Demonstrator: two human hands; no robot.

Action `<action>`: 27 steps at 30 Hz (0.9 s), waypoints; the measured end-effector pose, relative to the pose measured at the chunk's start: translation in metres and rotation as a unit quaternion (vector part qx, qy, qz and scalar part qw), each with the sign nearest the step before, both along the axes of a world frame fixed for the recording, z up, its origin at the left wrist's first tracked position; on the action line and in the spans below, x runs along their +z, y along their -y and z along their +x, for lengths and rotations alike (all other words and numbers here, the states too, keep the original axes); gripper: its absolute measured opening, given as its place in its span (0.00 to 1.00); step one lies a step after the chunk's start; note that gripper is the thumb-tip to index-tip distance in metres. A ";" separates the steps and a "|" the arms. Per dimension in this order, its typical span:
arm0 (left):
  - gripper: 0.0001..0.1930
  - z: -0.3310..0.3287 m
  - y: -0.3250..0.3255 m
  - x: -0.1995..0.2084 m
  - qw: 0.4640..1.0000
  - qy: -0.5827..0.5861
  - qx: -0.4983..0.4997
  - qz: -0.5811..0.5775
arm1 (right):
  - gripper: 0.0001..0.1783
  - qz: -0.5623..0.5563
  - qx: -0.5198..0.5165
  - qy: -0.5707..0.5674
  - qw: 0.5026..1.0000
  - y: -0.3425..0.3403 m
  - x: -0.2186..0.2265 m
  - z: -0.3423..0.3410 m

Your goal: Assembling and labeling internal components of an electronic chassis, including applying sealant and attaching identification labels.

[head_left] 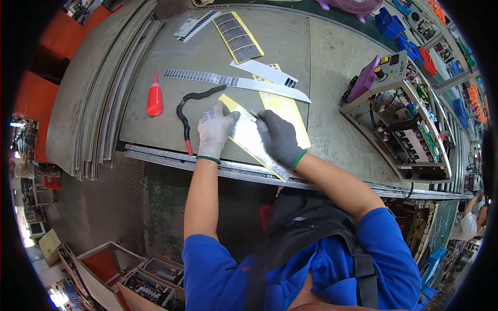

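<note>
A shiny silver label sheet with a yellow edge (248, 136) lies slantwise at the bench's near edge. My left hand (214, 128), in a pale glove, grips its left edge with the thumb on top. My right hand (280, 136), in a dark grey glove, rests over the sheet's right side. Its fingers are pinched together near the top, and a thin dark thing shows at their tips, too small to name. Under and beyond lies a yellow label sheet (286, 111). A black sleeved cable with a red end (182, 116) curves left of my left hand.
A red squeeze bottle (154, 99) stands at left, beside stacked metal panels (96, 88). Label strips (207, 78) and a sheet of dark labels (238, 39) lie farther back. An opened machine with exposed circuit boards (410, 124) stands at right. Wooden boxes (111, 264) sit below left.
</note>
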State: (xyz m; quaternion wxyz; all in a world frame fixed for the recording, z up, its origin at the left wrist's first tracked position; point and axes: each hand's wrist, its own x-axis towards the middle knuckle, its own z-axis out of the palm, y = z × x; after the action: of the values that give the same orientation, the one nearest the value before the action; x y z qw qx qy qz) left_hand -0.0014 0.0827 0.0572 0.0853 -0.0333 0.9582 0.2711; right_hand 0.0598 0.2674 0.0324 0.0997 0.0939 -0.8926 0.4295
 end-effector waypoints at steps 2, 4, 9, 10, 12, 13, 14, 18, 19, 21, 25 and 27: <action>0.24 -0.007 -0.004 0.008 0.999 0.043 -0.012 -0.013 | 0.10 -0.005 -0.005 -0.001 1.000 -0.002 -0.001 -0.001; 0.26 -0.007 -0.011 0.015 0.995 0.042 -0.014 -0.090 | 0.10 -0.011 -0.004 -0.006 1.000 -0.002 0.000 0.000; 0.28 -0.019 0.004 -0.021 0.998 0.001 0.017 -0.061 | 0.10 -0.009 -0.006 -0.016 1.000 0.001 -0.005 -0.001; 0.28 -0.019 0.010 -0.019 1.000 0.012 0.008 0.010 | 0.10 -0.013 -0.008 -0.019 1.000 0.000 -0.004 -0.001; 0.28 -0.016 0.014 -0.004 0.997 0.068 0.002 0.043 | 0.11 -0.012 -0.001 0.006 1.000 -0.001 -0.003 0.001; 0.27 -0.015 0.007 0.006 0.992 0.115 0.000 0.048 | 0.11 -0.014 -0.004 0.010 1.000 -0.004 -0.004 0.000; 0.27 -0.015 0.002 0.009 0.985 0.163 -0.001 0.054 | 0.11 -0.022 -0.002 0.016 1.000 -0.006 -0.004 -0.001; 0.24 -0.012 -0.002 0.003 0.997 0.063 -0.007 -0.036 | 0.11 -0.014 -0.002 0.008 1.000 -0.004 -0.002 0.002; 0.22 -0.008 -0.009 0.006 0.997 0.021 -0.005 -0.073 | 0.11 -0.015 -0.003 0.009 1.000 -0.005 -0.002 0.001; 0.20 -0.010 -0.006 0.004 0.994 -0.022 -0.002 -0.111 | 0.12 -0.025 -0.010 0.036 0.999 -0.005 -0.002 -0.001; 0.19 -0.019 0.018 -0.001 0.989 0.115 -0.008 0.094 | 0.13 0.015 0.012 0.081 0.997 -0.005 0.001 -0.013; 0.19 -0.022 0.015 0.006 0.983 0.150 -0.003 0.109 | 0.12 0.005 0.022 0.090 0.996 -0.004 0.004 -0.012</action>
State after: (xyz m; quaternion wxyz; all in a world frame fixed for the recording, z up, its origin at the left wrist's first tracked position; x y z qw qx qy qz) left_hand -0.0236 0.0679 0.0632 0.2316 -0.0613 0.8995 0.3654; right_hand 0.0473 0.2716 0.0361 0.0088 0.0750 -0.8980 0.4335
